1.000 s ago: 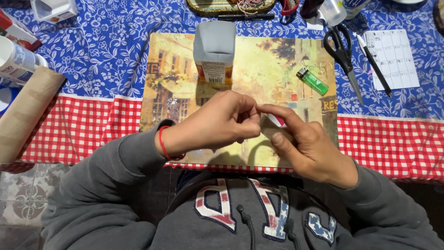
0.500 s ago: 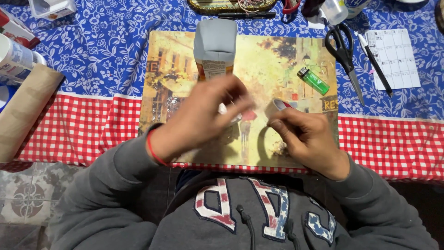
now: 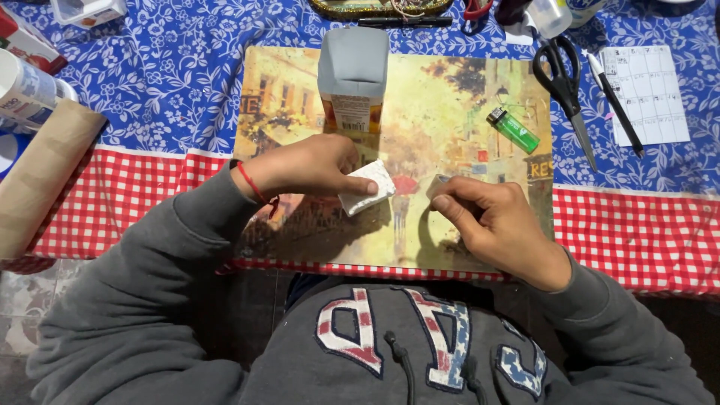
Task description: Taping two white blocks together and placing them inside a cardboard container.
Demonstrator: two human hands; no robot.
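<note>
Looking down over my own arms, I see both hands parted over the painted placemat, the one with the yellow street scene. My left hand has its fingers curled together, thumb and forefinger pinching a small white block that sits tilted just above the mat, near its middle. A red string bracelet circles that wrist. My right hand is a short way off to the right, fingers bunched, thumb and forefinger nipping a small pale grey piece; I cannot tell what it is, most of it is hidden by the fingertips.

Just beyond the left hand, a grey-topped carton stands upright on the mat. A green lighter lies on the mat's right side, apart from both hands. Off the mat, on the blue flowered cloth, black scissors lie beside a black pen and a white gridded card. At the left edge a brown cardboard tube rests across the red checked cloth.
</note>
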